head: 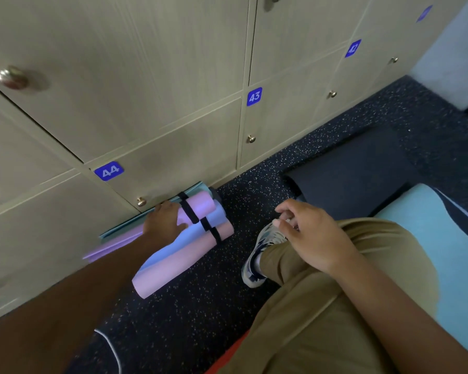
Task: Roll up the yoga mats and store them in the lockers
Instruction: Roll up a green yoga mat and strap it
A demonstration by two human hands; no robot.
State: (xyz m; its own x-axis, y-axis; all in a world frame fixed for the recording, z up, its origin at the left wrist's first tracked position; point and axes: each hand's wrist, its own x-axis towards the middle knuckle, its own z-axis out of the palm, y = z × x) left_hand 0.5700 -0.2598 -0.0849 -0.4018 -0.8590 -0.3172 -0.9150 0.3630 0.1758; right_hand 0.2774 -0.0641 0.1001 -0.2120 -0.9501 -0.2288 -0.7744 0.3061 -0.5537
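- Pink and lilac rolled mats (189, 244), bound by a black strap (189, 211), lie on the speckled floor (200, 319) against the shut door of locker 44 (109, 170).
- Their long axis runs from 7 o'clock to 1 o'clock.
- Left hand (164, 220), the nearer grip, rests on top of the bundle, just to 9 o'clock of the strap; fingers look laid over it, though blur hides whether they clasp.
- Right hand (305, 233) hovers well apart at 3 o'clock, fingers loosely curled, holding nothing.
- Door knob (141, 201) sits at 10 o'clock of the left hand, likely the next reach.
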